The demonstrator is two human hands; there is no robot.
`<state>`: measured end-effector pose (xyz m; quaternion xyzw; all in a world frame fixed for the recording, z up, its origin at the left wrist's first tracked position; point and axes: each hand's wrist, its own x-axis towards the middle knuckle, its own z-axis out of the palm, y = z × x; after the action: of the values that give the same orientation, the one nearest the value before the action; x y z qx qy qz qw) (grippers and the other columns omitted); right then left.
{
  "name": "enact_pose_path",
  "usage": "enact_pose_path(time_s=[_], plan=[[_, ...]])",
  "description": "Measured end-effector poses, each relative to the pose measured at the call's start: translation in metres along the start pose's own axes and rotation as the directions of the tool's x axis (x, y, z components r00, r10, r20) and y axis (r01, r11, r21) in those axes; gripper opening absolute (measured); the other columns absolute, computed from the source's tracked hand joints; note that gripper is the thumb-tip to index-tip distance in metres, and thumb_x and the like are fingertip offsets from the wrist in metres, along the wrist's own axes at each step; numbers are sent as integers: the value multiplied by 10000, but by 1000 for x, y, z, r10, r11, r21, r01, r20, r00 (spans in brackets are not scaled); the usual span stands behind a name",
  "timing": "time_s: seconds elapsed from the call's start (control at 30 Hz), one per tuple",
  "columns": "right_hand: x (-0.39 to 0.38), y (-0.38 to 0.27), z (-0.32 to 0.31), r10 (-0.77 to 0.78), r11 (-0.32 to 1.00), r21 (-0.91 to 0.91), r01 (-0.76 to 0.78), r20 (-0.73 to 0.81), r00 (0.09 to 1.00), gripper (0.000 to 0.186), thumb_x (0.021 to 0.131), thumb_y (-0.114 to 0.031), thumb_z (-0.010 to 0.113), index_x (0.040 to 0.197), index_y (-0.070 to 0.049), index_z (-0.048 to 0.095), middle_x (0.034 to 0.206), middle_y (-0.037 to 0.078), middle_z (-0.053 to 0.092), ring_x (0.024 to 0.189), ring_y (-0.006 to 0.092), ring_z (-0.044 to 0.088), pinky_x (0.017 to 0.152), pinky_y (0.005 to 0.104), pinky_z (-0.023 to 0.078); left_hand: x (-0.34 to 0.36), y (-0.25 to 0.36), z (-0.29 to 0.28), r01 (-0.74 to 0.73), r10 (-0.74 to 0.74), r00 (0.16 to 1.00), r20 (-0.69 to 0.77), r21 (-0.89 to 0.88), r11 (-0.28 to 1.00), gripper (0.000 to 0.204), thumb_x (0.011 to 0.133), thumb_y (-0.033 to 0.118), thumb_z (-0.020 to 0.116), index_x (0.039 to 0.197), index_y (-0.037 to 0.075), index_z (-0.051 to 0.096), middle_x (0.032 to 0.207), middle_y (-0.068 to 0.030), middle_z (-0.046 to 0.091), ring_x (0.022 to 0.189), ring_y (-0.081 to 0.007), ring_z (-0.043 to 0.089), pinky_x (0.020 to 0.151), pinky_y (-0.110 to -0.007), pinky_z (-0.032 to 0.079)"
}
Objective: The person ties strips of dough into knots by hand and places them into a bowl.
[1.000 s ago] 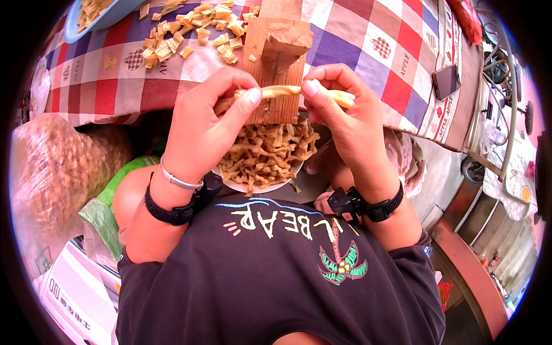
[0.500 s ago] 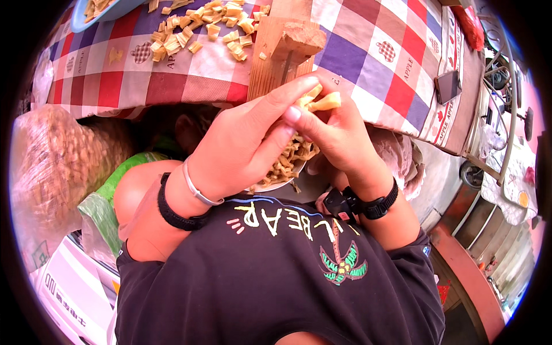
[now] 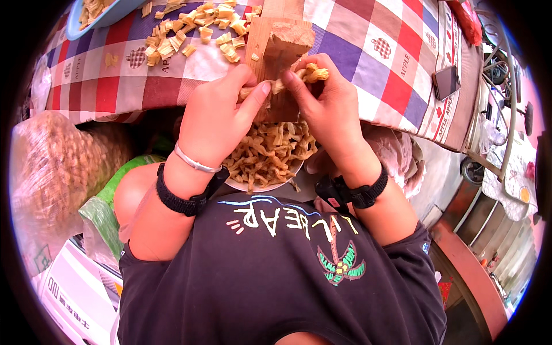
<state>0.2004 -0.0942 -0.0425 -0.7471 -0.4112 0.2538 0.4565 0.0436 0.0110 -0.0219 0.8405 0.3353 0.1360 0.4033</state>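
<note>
tablecloth: the checked cloth table cover (image 3: 368,52) shows squares of red, purple, blue and white, with small dark-red apple motifs on the white ones.
cut pieces: the heap of short pale-yellow strips (image 3: 198,29) on the cloth is tan at the edges.
bowl contents: the white round bowl (image 3: 259,185) holds golden-tan curled strips.
block: the upright wooden block (image 3: 276,52) is orange-brown.
basin: the light-blue plastic basin (image 3: 98,20) sits at the top left.
wrists: black bands on both, a silver bangle on the left.
shirt: black, with a green palm print.
</note>
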Motion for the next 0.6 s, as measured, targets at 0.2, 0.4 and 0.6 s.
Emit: enact_pose_path(time_s=[0.2,0.4,0.6], plan=[[-3,-2,-8,7,993,-119,-4,26,1000,220,886,-173,764,979,-37,619,701,116,672,600,226,661,566,332,505,-5,-20,-2,192,-197,980,-1,-230,954,219,969,230,671,938,15,641,680,-85,638,599,-207,633,580,-338,491],[-27,-31,-22,9,981,175,-87,402,916,317,868,-261,804,956,-24,614,699,91,669,624,153,639,588,295,506,-12,-7,-21,189,-231,973,8,-600,777,211,978,224,692,1006,16,673,768,28,617,705,-40,554,658,-205,456],[-41,-35,-12,1,997,-65,36,495,869,303,869,-230,811,1017,-29,640,586,21,562,530,103,527,534,281,442,-17,1,-34,315,-230,949,218,-720,619,140,1004,172,616,984,36,640,798,-2,630,694,-60,561,637,-222,447]])
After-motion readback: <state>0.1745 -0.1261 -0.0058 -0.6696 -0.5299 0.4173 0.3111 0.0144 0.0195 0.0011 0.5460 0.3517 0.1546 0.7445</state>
